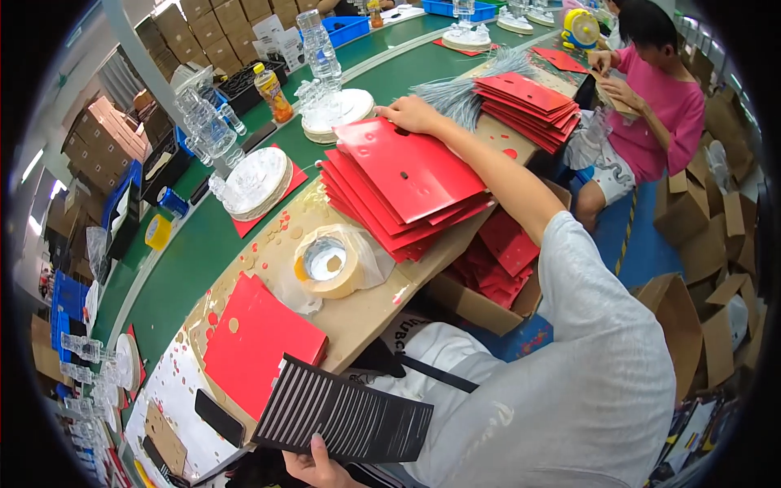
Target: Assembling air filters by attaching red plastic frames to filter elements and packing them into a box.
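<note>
Red sheets all over the bench, and it looks roughly halfway to me

So the right hand (409,114) is laid on the far edge of a big fanned stack of red sheets (407,175), which sits on the cardboard-covered bench (370,313). Fingers are bent over that edge, but the tips are hidden, so I can't tell if they're pinching anything or just resting. Left hand (317,470) has hold of a black sheet with grey stripes (350,415), thumb pressed on top, the other fingers tucked underneath. That sheet overlaps a corner of a smaller red pile (264,329), just beside a phone (220,417).

What's done? The top sheet of the big stack has a small dark hole in it, a brown disc (233,325) lies on the smaller pile, and red and brown bits (296,233) litter the bench near a roll of tape (346,285). I'd judge a fair number of cut-outs are already out.

What's left? Another red stack (525,102) sits farther along, and more red sheets (500,260) lie jumbled in a cardboard box (476,309) below. My read: plenty left to sort, since the big stack is far from squared up.
</note>
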`<state>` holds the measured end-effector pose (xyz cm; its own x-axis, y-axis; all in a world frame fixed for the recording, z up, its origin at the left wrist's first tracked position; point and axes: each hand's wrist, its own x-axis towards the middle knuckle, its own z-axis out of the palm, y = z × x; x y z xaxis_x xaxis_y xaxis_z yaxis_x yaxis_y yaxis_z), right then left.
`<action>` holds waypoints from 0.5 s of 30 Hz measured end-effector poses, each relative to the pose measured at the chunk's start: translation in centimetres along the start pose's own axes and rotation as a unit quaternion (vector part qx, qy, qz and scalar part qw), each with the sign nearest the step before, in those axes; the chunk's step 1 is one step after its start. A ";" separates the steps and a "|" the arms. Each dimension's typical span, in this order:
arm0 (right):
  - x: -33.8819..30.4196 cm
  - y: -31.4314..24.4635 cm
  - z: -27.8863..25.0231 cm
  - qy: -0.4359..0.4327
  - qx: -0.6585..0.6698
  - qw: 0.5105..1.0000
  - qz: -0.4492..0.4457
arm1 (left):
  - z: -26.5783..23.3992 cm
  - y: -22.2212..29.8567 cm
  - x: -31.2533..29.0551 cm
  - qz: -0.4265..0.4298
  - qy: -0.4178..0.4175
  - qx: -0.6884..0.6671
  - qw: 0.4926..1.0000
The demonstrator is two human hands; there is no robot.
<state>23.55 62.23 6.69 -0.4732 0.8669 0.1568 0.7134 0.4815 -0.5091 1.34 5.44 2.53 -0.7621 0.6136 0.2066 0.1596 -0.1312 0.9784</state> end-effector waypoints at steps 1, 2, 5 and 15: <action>0.1 0.3 1.2 0.048 -0.002 0.999 -0.010 | -0.1 0.1 0.0 0.000 -0.006 0.014 1.000; 0.6 0.4 2.3 0.095 -0.004 0.995 -0.024 | -0.1 0.2 0.0 -0.001 -0.001 0.015 1.000; 1.4 2.0 5.0 0.209 -0.023 0.971 -0.116 | 0.3 0.3 -0.1 -0.015 0.011 0.013 1.000; 0.1 -0.8 6.0 0.067 0.044 0.996 -0.027 | 1.8 0.1 -0.1 -0.050 0.024 0.018 0.998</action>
<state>19.81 61.10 2.00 -0.4321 0.8524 0.2945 0.6384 0.5197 -0.5678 2.56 6.79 2.65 -0.8048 0.5835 0.1087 0.1036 -0.0422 0.9937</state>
